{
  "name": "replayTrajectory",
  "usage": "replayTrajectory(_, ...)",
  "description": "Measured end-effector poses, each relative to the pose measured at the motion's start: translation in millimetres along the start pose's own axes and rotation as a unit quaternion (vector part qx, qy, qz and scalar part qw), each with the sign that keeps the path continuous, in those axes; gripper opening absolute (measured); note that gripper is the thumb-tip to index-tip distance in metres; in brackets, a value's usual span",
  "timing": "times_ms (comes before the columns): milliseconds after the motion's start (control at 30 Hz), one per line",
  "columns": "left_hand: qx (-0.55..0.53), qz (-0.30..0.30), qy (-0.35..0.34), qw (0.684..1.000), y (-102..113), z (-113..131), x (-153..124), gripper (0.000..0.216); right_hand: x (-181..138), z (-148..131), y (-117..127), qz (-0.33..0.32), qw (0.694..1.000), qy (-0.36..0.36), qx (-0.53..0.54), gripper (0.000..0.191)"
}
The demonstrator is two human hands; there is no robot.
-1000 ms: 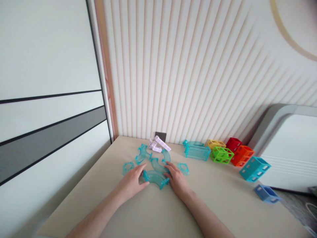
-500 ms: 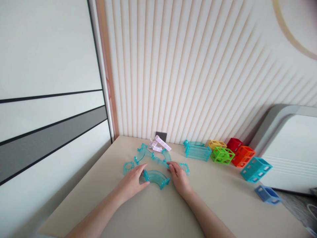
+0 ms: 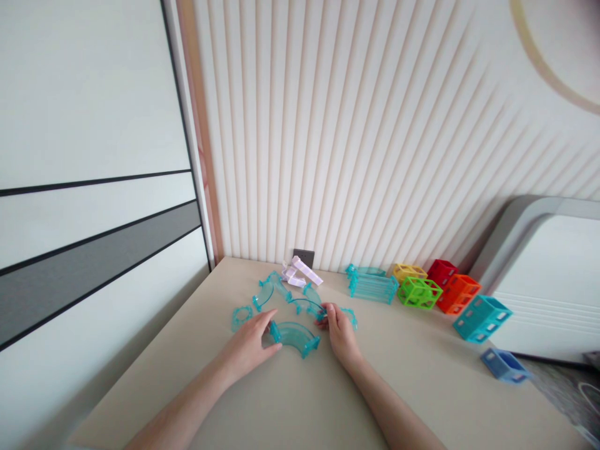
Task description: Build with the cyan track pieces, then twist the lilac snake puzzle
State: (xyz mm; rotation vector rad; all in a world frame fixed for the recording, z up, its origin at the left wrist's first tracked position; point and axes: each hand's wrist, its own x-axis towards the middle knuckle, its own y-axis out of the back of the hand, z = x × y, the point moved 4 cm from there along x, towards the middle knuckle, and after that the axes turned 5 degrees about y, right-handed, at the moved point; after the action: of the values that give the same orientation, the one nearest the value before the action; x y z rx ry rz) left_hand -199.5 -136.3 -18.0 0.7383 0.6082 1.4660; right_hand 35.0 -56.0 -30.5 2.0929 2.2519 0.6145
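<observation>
A second ago the right hand [image 3: 341, 331] lay on the right end of the near curved track piece [image 3: 294, 334]. It has since come off that end and moved a little farther away. Its fingertips are now pinched shut on the end of the second curved track piece [image 3: 305, 305], which appears tilted up off the counter [image 3: 422, 387]. The near curve has not moved and lies flat between the two hands. Only the left hand [image 3: 250, 340] is on it, half open, with forefinger and thumb set against its left end rather than closed round it.

A small teal ring connector [image 3: 240, 317] sits just left of the left hand. Farther off are another curved piece [image 3: 263, 294], some lilac pieces [image 3: 300, 273] and a stack of straight teal tracks [image 3: 372, 286]. To the right stand green [image 3: 419, 292], red [image 3: 443, 272], orange [image 3: 457, 294] and blue [image 3: 505, 365] frame blocks.

The counter is plain beige and butts against a ribbed wall panel [image 3: 375, 156] with a dark wall socket [image 3: 304, 256].
</observation>
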Motion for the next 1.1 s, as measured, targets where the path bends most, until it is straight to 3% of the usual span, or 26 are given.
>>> replayTrajectory(567, -0.001, -0.004, 0.003, 1.000, 1.2, 1.7, -1.0, 0.065, 0.0, 3.7, -3.7, -0.034, 0.999, -0.005, 0.016, 0.056)
replayTrajectory(833, 0.006, 0.001, 0.003, 1.000, -0.6, -2.0, -0.6, 0.065, 2.1, 15.1, -7.4, -0.003, 0.993, -0.019, 0.117, 0.063)
replayTrajectory(1100, 0.001, -0.002, 0.004, 1.000, -0.2, 0.0, -0.3, 0.065, -2.3, 1.6, -7.1, -0.019, 0.986, 0.046, 0.157, 0.058)
